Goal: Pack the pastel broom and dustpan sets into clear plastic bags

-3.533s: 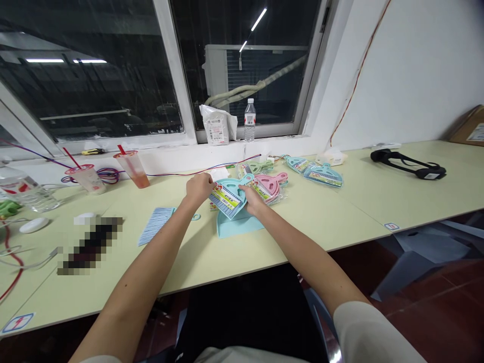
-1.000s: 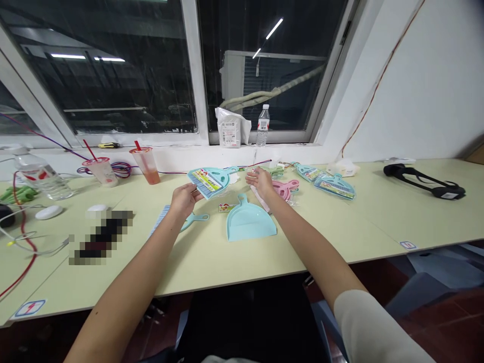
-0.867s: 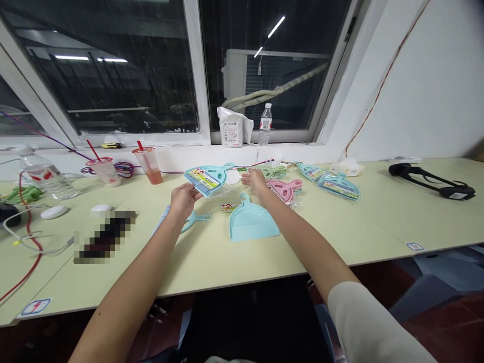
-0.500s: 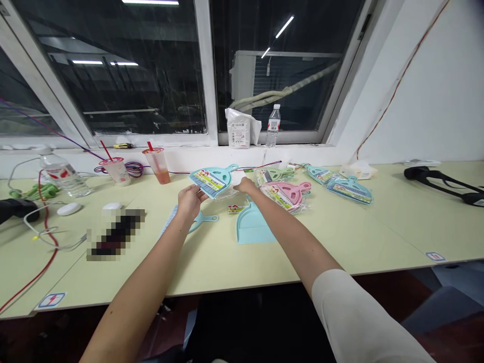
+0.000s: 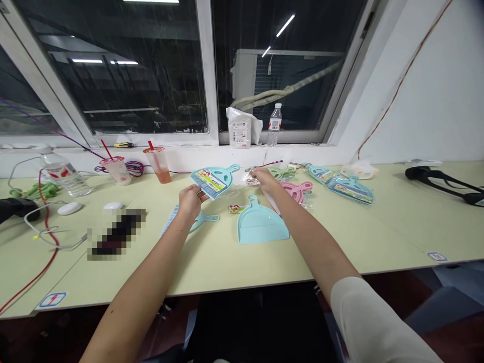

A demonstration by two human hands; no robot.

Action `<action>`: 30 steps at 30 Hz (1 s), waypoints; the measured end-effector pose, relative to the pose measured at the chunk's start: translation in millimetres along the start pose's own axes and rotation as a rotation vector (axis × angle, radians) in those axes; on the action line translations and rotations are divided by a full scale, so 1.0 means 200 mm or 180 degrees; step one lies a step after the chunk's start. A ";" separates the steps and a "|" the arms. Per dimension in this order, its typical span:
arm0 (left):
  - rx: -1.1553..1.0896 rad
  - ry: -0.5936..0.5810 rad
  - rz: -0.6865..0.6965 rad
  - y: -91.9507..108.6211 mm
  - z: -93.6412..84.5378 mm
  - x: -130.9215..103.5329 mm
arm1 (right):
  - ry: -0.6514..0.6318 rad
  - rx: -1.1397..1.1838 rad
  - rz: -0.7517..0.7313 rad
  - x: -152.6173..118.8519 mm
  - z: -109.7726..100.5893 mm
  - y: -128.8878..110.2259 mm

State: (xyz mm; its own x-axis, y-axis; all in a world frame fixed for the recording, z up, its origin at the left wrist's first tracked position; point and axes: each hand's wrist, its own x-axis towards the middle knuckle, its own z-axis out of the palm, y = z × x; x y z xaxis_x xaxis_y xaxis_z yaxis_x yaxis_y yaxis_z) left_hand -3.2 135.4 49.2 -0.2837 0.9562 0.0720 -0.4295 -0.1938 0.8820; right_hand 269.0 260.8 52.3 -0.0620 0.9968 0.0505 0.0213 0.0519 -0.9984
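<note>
My left hand (image 5: 190, 200) grips the lower left edge of a light-blue brush and dustpan set (image 5: 215, 181), lifted above the table with its printed card facing up. Clear plastic film (image 5: 251, 177) is pinched in my right hand (image 5: 263, 180), to the right of that set. Below, a loose light-blue dustpan (image 5: 261, 226) lies on the table beside a small printed card (image 5: 236, 208). Another light-blue brush (image 5: 204, 220) lies partly hidden under my left wrist. Behind my right forearm are a pink set (image 5: 298, 191) and a green set (image 5: 284, 173).
Two packaged blue sets (image 5: 351, 190) lie farther right, with black straps (image 5: 446, 186) beyond them. Two drink cups (image 5: 159, 165), a large bottle (image 5: 64, 174) and cables are at the left. A small bottle (image 5: 274, 126) and a white package (image 5: 241, 130) stand on the windowsill.
My right hand has moved right, away from the held blue set, drawing clear film with it. More of the loose dustpan shows. My left hand keeps its hold.
</note>
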 end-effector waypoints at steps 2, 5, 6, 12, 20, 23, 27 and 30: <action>0.0053 -0.0064 -0.0006 -0.01 0.00 0.00 | -0.0068 0.0419 -0.0119 -0.07 -0.14 -0.02; 0.0159 -0.0133 -0.0072 -0.02 0.01 -0.01 | -0.0267 0.0831 -0.0259 -0.18 -0.36 -0.02; 0.0197 -0.0142 -0.0117 -0.02 0.01 -0.01 | -0.0389 0.0906 -0.0361 -0.22 -0.43 -0.02; 0.0434 -0.0283 -0.0373 -0.03 0.04 -0.04 | -0.0776 0.0841 -0.0726 -0.37 -0.62 0.00; 0.0599 -0.0331 -0.0470 -0.03 0.05 -0.05 | -0.0862 0.0956 -0.0708 -0.43 -0.61 0.01; 0.0655 -0.0316 -0.0510 -0.03 0.05 -0.05 | -0.0839 0.1026 -0.0690 -0.44 -0.64 0.00; 0.0646 -0.0414 -0.0528 -0.03 0.04 -0.05 | -0.0958 0.1059 -0.0576 -0.45 -0.65 -0.01; 0.0633 -0.0456 -0.0561 -0.03 0.04 -0.05 | -0.1072 0.1039 -0.0523 -0.46 -0.63 0.00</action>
State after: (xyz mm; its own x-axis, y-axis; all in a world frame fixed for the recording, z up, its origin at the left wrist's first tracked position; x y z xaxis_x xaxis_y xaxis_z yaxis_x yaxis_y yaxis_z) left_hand 9.1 129.5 46.8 -0.0899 0.9952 -0.0379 -0.2810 0.0112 0.9596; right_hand 400.5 177.5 50.8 -0.3583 0.8993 0.2507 -0.3260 0.1312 -0.9362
